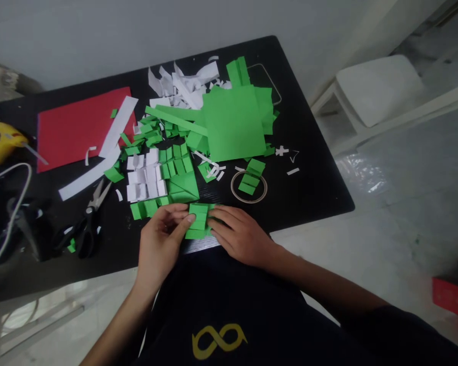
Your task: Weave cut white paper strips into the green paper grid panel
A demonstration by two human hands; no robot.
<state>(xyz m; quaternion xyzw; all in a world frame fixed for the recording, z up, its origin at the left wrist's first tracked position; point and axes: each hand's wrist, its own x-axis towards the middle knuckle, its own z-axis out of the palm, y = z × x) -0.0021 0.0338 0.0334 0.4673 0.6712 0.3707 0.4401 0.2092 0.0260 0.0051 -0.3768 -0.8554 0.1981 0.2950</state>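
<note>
— How are the hands placed?
— Both lie low at the near edge of the counter. The left hand pinches the folded green paper with curled fingers. The right hand presses flat on it, fingers outstretched.
— Any container?
— A tape ring encircles small green pieces.
— And the paper?
— Pleated, creased across in bands.

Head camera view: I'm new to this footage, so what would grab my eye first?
A heap of green paper pieces covers the middle of the black table, beside a large green sheet. At the near edge, the left hand pinches a folded green piece while the right hand lies flat on it. A red sheet lies left.
</note>
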